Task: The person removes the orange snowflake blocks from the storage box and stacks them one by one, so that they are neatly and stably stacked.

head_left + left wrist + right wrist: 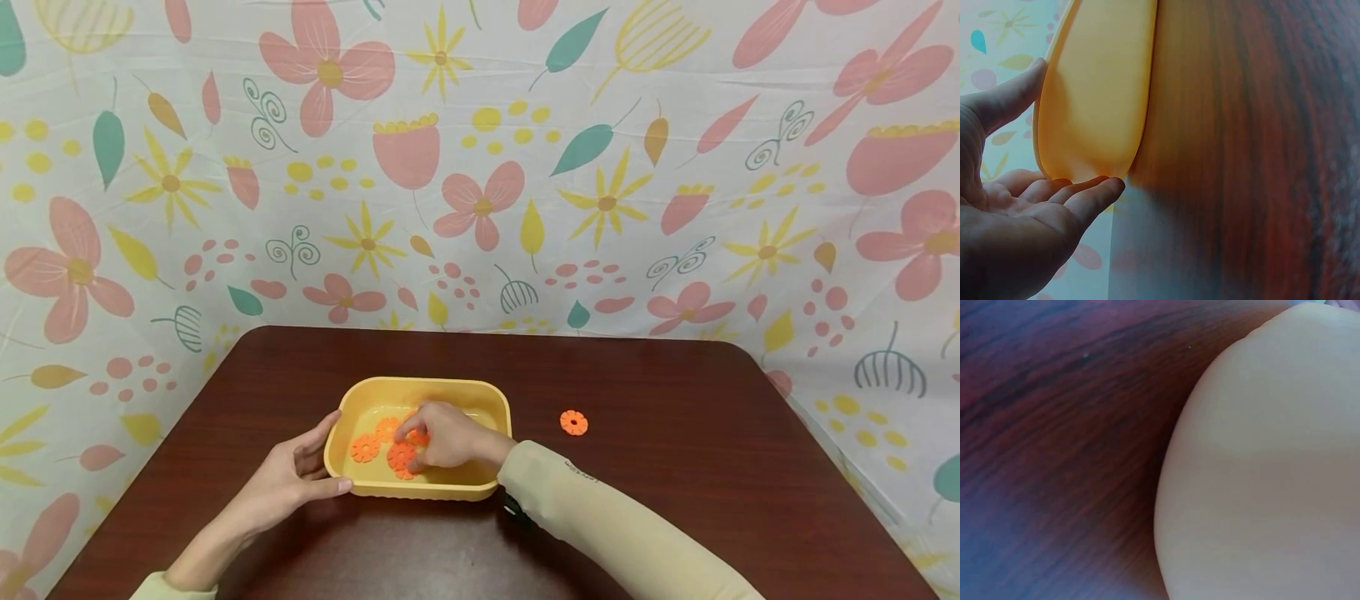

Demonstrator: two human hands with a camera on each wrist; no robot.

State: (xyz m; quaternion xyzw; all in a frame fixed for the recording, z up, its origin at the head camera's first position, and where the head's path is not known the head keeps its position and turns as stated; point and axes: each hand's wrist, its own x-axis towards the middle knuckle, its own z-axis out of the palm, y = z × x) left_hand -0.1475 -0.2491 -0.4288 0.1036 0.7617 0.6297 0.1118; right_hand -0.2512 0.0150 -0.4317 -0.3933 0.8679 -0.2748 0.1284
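A yellow plastic bin [420, 492] stands on the table with several orange notched discs [365, 448] lying in it. My left hand [288, 479] steadies the bin's left end, its thumb at the near corner and its fingers along the wall. In the left wrist view the left hand [1035, 212] has its thumb and fairly straight fingers against the yellow wall [1100, 94]. My right hand [453, 437] reaches into the bin over the discs, index finger and thumb apart near a darker orange disc [401, 456]. Its other fingers are hidden. The right wrist view shows only a pale sleeve [1266, 462] and wood.
One orange notched disc [574, 422] lies on the dark wooden table [660, 392], to the right of the bin. A flower-patterned cloth [480, 275] hangs behind the table and along its sides. Something dark [515, 507] shows under the right sleeve's cuff.
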